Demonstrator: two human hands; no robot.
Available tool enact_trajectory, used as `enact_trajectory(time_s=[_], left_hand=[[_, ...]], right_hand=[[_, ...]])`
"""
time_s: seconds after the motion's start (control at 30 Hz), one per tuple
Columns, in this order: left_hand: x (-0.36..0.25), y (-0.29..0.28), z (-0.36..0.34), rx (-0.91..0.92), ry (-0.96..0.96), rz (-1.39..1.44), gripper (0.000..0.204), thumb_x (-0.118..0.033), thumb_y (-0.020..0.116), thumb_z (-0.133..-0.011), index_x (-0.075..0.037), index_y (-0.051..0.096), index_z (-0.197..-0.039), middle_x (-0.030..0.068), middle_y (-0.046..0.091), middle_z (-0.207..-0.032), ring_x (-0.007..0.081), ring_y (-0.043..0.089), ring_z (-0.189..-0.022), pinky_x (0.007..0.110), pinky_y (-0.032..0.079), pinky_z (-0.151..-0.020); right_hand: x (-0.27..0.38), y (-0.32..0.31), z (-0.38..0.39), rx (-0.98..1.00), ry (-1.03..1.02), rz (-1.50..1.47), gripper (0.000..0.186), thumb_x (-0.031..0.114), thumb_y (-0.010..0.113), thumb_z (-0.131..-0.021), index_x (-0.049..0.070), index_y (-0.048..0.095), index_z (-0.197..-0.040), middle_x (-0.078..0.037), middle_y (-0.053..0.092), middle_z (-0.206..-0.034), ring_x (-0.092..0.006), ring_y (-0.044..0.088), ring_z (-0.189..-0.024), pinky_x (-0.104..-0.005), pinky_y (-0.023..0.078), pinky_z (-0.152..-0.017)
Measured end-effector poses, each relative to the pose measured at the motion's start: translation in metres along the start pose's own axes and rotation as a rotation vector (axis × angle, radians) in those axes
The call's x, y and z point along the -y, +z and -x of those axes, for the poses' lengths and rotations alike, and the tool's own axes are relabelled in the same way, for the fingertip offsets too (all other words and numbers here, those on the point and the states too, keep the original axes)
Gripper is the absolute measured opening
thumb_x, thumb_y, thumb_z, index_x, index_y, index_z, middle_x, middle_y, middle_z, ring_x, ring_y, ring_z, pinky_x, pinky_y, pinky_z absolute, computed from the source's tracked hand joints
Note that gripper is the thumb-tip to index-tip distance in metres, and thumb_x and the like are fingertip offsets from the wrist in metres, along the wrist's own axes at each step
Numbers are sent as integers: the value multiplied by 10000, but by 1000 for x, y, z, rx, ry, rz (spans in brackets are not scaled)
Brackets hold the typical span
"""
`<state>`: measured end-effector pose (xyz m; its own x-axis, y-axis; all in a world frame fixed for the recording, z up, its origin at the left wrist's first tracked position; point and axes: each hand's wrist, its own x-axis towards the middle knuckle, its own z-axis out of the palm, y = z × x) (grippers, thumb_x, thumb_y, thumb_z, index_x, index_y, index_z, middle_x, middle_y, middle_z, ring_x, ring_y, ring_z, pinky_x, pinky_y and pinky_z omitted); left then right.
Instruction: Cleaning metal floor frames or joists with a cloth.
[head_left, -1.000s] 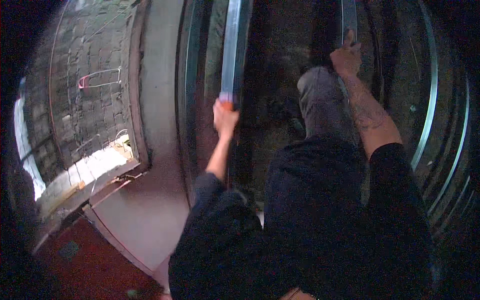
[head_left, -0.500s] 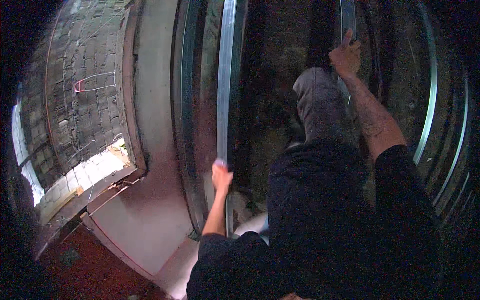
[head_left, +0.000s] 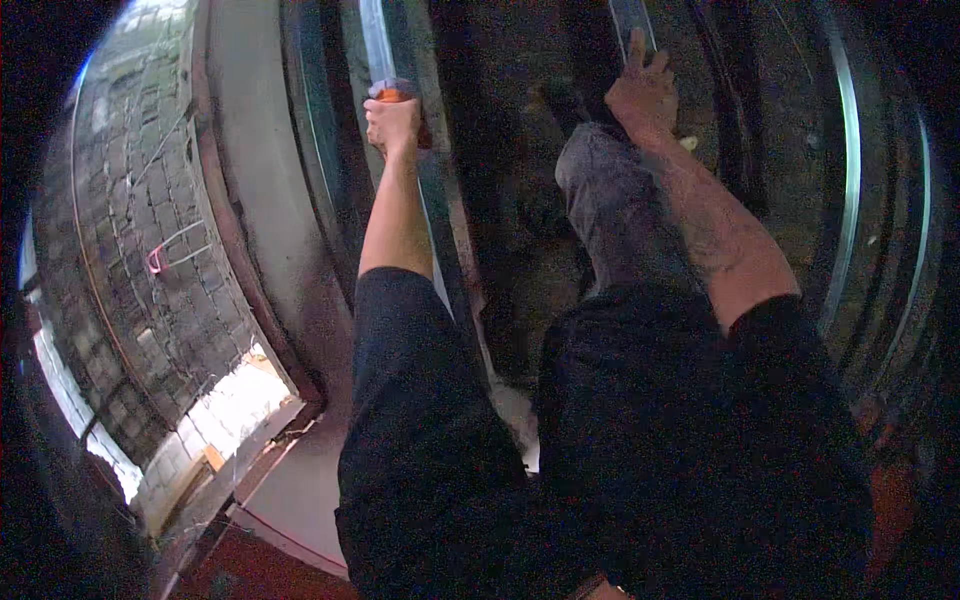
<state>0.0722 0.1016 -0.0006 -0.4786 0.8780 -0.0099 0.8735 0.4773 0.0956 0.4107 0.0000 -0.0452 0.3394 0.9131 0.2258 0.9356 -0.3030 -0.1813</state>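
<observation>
Orange handheld object of unclear shape (head_left: pixel 396 96) at eleven o'clock, clasped by the left hand (head_left: pixel 393 125); at one o'clock the right hand (head_left: pixel 643 100) overlaps a silver metal strip (head_left: pixel 628 14), its grip impossible to tell.

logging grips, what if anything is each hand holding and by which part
Left hand: an orange-and-grey object, gripped around its orange part. Right hand: at a metal strip; whether it grips it cannot be told.

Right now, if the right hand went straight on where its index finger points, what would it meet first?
Most likely the pale metal strip just ahead of the right hand; depth is unclear, so they may already touch.
</observation>
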Motion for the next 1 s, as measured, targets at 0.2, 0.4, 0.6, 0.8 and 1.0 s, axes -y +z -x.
enact_trajectory(time_s=[0.2, 0.4, 0.6, 0.8, 1.0], left_hand=[[62, -4, 60, 32, 250, 51, 786, -298, 679, -686, -7, 312, -1317, 237, 488, -1204, 424, 528, -1103, 498, 447, -916], [244, -16, 265, -56, 234, 9, 814, -263, 729, -665, 2, 334, -1326, 226, 520, -1143, 415, 565, -1029, 465, 499, -846], [417, -55, 515, 246, -357, -100, 847, -275, 809, -605, -63, 372, -1298, 172, 486, -1235, 365, 487, -1148, 492, 421, -934], [440, -36, 547, 305, -536, -279, 841, -340, 794, -615, -45, 391, -1291, 167, 496, -1252, 357, 484, -1177, 502, 408, -964], [337, -32, 360, 151, -36, 18, 548, -146, 709, -656, -35, 451, -1127, 183, 559, -1028, 403, 575, -946, 473, 489, -830]], right_hand=[[-2, -17, 0, -55, -61, -78, 766, 210, 584, -809, 55, 238, -1475, -276, 476, -1149, -381, 577, -746, -438, 528, -584], [11, -28, 1, 112, -72, -71, 794, 268, 615, -792, 57, 235, -1457, -285, 470, -1181, -464, 587, -932, -498, 530, -770], [-12, -8, -5, 173, -106, -54, 842, 329, 664, -765, 24, 256, -1435, -293, 466, -1160, -485, 578, -939, -519, 512, -795], [-67, 62, -41, 115, -121, 133, 895, 395, 686, -764, 17, 236, -1439, -342, 435, -1235, -474, 581, -950, -512, 510, -807], [24, -13, 12, 150, -116, -129, 759, 334, 627, -831, 50, 270, -1437, -310, 494, -1224, -464, 582, -972, -516, 523, -736]])
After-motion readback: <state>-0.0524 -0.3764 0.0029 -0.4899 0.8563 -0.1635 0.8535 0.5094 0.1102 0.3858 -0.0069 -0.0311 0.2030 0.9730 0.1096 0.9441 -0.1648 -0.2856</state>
